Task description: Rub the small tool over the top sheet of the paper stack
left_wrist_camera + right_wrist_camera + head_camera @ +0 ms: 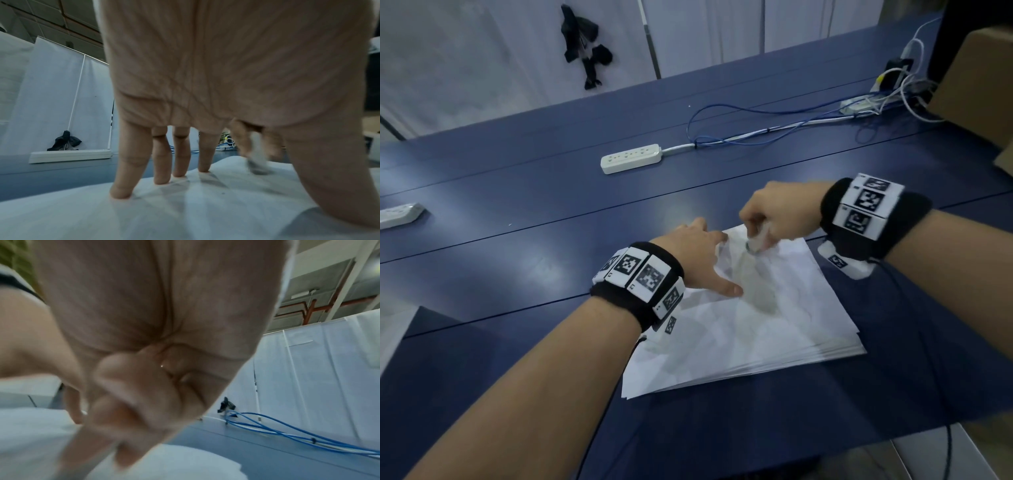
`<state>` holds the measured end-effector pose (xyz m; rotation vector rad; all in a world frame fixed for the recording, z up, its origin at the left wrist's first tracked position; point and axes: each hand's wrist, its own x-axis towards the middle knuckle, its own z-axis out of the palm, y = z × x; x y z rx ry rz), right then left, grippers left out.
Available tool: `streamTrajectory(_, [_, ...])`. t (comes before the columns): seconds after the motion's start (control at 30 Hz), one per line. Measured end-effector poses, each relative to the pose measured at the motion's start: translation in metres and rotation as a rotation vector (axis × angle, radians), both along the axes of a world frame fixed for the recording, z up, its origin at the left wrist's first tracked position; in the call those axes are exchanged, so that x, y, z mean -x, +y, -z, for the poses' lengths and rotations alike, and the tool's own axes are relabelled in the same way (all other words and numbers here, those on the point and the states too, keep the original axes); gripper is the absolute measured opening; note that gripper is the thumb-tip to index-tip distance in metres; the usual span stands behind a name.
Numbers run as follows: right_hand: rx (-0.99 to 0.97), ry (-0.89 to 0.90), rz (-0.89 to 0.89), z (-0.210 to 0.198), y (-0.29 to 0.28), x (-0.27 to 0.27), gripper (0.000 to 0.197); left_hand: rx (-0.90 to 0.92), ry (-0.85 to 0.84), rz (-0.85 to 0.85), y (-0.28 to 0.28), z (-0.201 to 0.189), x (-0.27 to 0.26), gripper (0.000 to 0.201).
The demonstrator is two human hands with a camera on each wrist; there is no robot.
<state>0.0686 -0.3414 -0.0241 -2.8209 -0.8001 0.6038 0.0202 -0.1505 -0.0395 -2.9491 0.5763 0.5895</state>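
Note:
A stack of white paper (pixel 774 325) lies on the dark blue table (pixel 517 212). My left hand (pixel 702 260) presses on its far left corner with straight, spread fingers (pixel 131 170), the thumb out to the side on the sheet (pixel 185 211). My right hand (pixel 767 219) hovers over the far edge of the stack and pinches a small whitish object (pixel 756 240) with a dark lower end, held tip down on the top sheet. The object is blurred, also in the left wrist view (pixel 257 155). The right wrist view shows only curled fingers (pixel 144 394) above paper (pixel 30 443).
A white power strip (pixel 631 158) lies beyond the hands, its cord and blue cables (pixel 739 120) running to plugs at the far right. A second strip (pixel 400 214) sits at the left edge. A cardboard box (pixel 976 78) stands at the right. White partitions back the table.

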Motion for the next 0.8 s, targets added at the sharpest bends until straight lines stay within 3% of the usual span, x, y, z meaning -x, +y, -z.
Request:
streamTrajectory(0.13, [0.154,0.197,-0.106,-0.003,0.000,0.011,0.022,0.002,0.004,-0.011,0.000,-0.001,-0.001,0.106])
streamTrajectory(0.3, [-0.021,-0.061,0.121,-0.001,0.007,-0.010,0.031,0.005,0.003,0.001,0.000,-0.001,0.000,0.104])
streamTrajectory(0.37, [-0.017,-0.049,0.079,0.000,0.005,-0.006,0.029,0.008,-0.004,0.002,0.000,0.000,0.000,0.104])
streamTrajectory(0.5, [0.177,0.166,-0.101,-0.002,0.003,0.009,0.014,-0.002,-0.007,0.003,0.000,0.000,-0.001,0.106])
streamTrajectory(0.7, [-0.038,-0.078,0.140,0.001,0.005,-0.015,0.022,0.000,-0.008,0.009,0.001,0.000,0.001,0.100])
streamTrajectory(0.8, [-0.045,0.008,0.047,-0.001,0.000,-0.005,0.016,0.003,-0.018,0.011,0.001,0.000,0.000,0.100])
